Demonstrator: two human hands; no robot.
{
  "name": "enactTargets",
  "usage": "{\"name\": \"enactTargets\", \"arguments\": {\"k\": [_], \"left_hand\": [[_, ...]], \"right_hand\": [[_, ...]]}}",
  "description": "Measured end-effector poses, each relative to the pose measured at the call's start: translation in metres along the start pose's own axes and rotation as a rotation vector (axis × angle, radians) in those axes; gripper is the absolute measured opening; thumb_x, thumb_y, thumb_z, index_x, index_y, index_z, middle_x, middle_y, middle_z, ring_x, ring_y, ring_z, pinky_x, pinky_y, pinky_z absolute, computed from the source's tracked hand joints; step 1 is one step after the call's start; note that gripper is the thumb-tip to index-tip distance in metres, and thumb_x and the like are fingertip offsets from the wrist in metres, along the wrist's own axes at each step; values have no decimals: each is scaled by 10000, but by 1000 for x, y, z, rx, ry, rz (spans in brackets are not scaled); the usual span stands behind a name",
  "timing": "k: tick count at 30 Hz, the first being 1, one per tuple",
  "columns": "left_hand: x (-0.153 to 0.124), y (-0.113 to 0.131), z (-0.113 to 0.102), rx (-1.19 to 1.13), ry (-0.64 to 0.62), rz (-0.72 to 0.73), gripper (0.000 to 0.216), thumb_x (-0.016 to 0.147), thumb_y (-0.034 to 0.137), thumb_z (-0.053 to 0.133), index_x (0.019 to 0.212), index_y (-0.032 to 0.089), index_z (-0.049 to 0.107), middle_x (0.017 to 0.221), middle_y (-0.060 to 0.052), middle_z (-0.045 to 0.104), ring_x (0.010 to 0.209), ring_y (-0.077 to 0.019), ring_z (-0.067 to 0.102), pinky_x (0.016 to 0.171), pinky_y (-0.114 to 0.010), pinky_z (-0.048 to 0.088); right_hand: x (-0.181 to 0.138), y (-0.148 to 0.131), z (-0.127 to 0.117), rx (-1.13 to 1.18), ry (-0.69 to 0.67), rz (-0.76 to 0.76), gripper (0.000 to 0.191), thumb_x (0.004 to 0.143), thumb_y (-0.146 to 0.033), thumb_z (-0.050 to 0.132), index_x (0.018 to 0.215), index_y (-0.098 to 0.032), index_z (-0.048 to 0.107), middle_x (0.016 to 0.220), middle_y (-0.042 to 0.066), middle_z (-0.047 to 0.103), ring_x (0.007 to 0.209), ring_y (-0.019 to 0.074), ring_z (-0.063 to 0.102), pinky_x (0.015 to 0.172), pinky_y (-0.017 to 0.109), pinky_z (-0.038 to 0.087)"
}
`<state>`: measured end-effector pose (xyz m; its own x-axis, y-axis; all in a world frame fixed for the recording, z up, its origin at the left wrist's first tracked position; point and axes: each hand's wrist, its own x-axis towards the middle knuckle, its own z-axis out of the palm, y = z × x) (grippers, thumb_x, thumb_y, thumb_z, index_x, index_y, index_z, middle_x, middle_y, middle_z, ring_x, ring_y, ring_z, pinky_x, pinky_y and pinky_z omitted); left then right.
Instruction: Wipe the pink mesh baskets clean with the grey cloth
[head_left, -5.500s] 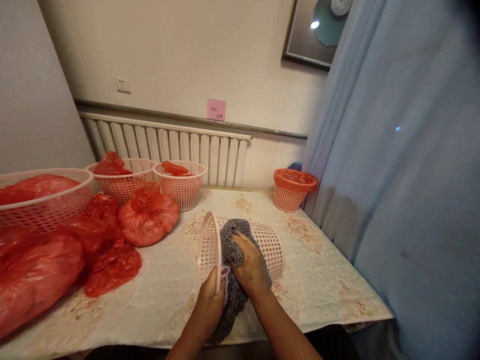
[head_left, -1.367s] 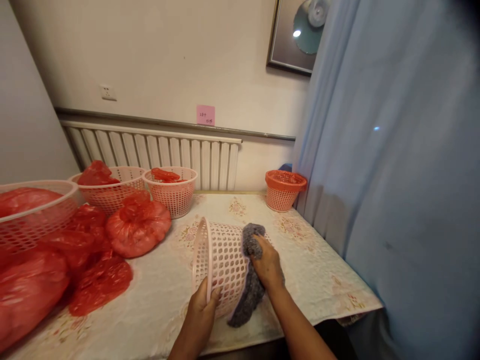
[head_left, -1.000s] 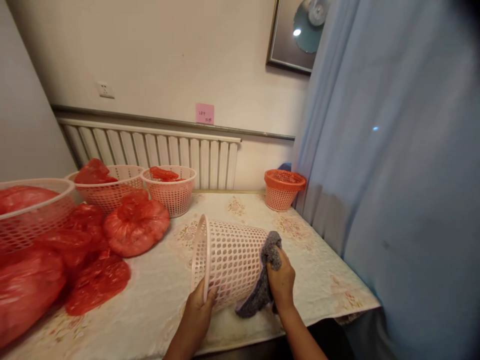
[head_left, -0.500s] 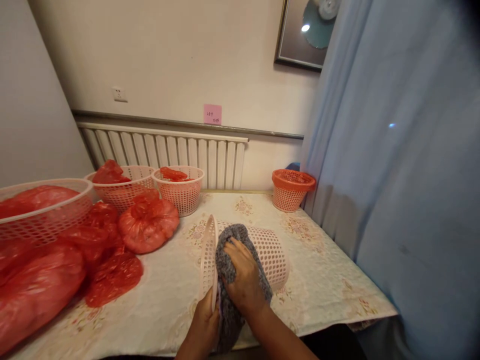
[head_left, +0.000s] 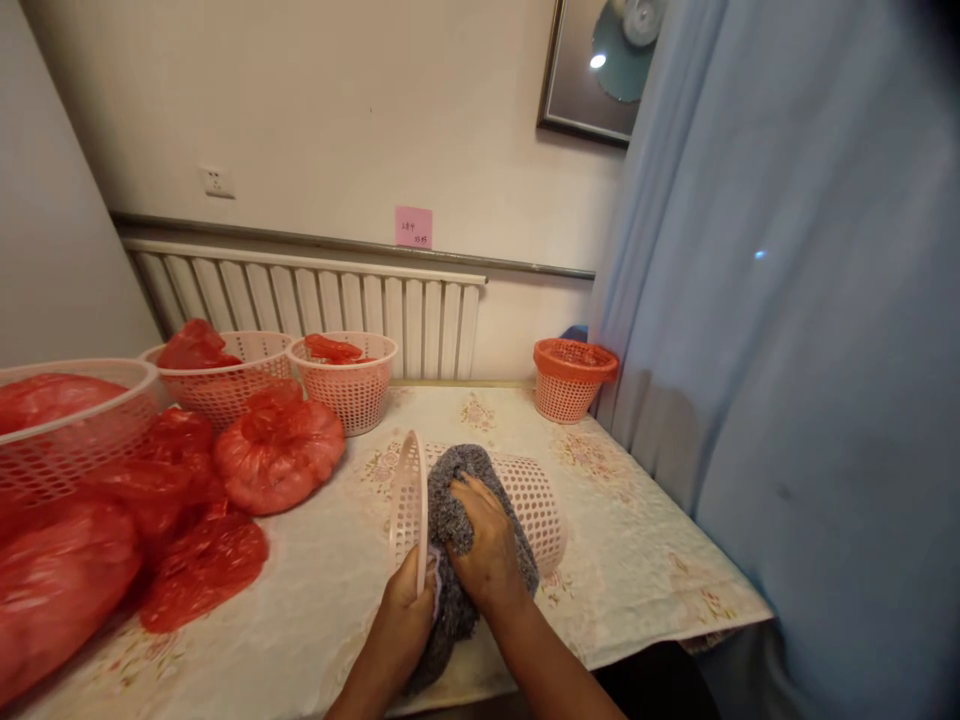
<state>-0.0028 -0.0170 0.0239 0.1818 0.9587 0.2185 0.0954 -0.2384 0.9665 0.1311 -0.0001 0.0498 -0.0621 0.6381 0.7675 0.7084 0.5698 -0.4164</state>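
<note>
Near basket rim [head_left: 424, 505]: right hand [head_left: 487, 545] with cloth [head_left: 461, 465], earlier near base [head_left: 555, 528].

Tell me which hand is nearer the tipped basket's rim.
Left: the left hand holds the rim; the right hand is farther right, on the gray cloth over the side of the basket.

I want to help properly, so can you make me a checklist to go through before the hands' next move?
1. Left hand gripping the rim of the lying pink basket: ok.
2. Right hand has the grey cloth against its side: ok.
3. Pink basket on its side on the flowered tablecloth: ok.
4. Round red bag apart from that basket: ok.
5. Side under the grey cloth clean: cannot tell, covered.
</note>
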Motion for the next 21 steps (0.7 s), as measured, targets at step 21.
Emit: {"name": "enactTargets", "arguments": {"k": [21], "left_hand": [[-5, -37, -10, 109, -77, 18, 382, 864, 344, 475, 1151, 127, 603, 1135, -104, 686, 1067, -265, 614, 958, -383, 459]], "right_hand": [[-67, 78, -8, -225, 358, 390, 483, 746, -178, 505, 1227, -134, 518, 1302, 141, 513, 1244, 277, 431, 1039, 498, 353]]}}
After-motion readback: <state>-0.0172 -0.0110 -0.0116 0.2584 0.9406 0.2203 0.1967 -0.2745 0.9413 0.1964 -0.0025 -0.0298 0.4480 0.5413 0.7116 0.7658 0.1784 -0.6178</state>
